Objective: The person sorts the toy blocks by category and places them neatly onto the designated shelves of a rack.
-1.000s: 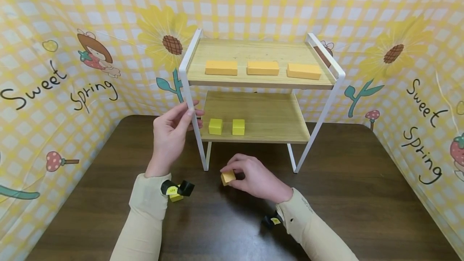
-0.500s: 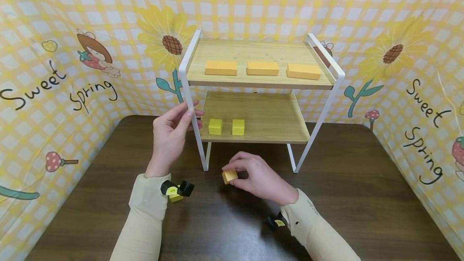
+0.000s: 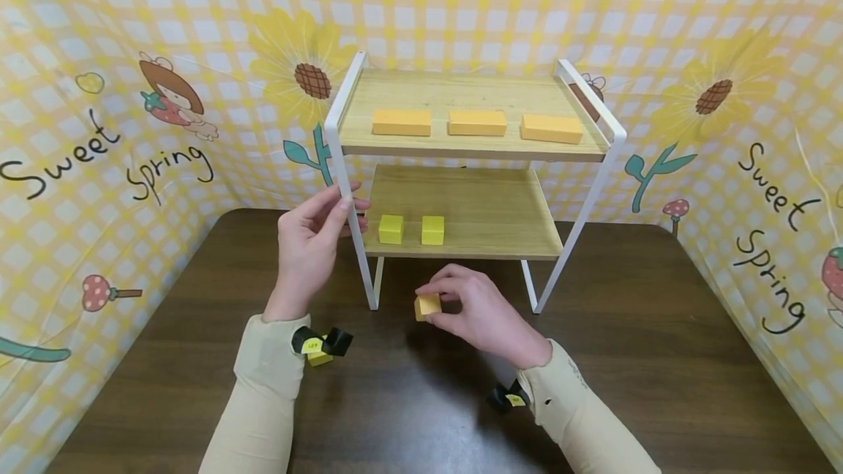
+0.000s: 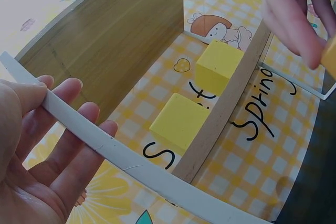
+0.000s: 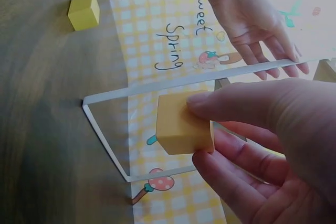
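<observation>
My right hand (image 3: 440,300) pinches a small orange-yellow cube (image 3: 428,306) between thumb and fingers, just above the table in front of a two-tier wooden shelf. The right wrist view shows the same cube (image 5: 181,124) at the fingertips of my right hand (image 5: 202,121). My left hand (image 3: 347,202) holds the shelf's white front-left post (image 3: 336,145), thumb on one side and fingers on the other. In the left wrist view my left hand (image 4: 68,114) has the white bar (image 4: 131,161) lying across its fingers. Two yellow cubes (image 3: 391,229) (image 3: 432,230) sit on the lower shelf board.
Three orange slabs (image 3: 477,123) lie in a row on the top shelf. Another yellow cube (image 3: 320,359) lies on the dark table (image 3: 658,328) beside my left wrist. Patterned yellow check walls close in the table on three sides.
My right hand has raised the cube off the table and carried it a little right and toward the shelf. My left hand has stayed on the post.
</observation>
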Available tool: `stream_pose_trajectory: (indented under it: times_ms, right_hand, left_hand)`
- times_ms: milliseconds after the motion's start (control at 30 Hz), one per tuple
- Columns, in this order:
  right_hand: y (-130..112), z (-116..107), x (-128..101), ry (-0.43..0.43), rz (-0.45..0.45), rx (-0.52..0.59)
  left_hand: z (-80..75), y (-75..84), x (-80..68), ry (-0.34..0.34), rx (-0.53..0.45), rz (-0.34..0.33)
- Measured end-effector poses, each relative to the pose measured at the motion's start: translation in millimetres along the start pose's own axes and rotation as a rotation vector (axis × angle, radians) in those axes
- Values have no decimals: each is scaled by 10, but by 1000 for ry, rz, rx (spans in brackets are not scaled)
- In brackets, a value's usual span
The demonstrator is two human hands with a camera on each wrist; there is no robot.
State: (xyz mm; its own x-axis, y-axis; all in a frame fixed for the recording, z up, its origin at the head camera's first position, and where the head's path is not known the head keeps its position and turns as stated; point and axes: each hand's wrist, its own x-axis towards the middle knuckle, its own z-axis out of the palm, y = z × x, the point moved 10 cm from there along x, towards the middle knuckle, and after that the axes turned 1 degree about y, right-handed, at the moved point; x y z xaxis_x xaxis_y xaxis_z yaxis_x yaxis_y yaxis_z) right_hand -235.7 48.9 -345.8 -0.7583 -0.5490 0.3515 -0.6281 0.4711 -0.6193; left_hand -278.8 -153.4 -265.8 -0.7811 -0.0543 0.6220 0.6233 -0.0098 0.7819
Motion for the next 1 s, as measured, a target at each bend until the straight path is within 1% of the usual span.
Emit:
stream_pose_trajectory:
  times_ms: [300,600,800,1000]
  right_hand:
    - [17,-117,-21,25,35,7]
    - [-43,-237,-18,65,-1,19]
    - [-53,-290,-24,86,-3,7]
    - [-71,-350,-28,106,0,23]
  left_hand:
    - [-6,-6,0,1,6,-6]
    - [1,15,2,0,24,-1]
    - [-3,12,1,2,25,-1]
    - [-2,4,-2,-1,26,1]
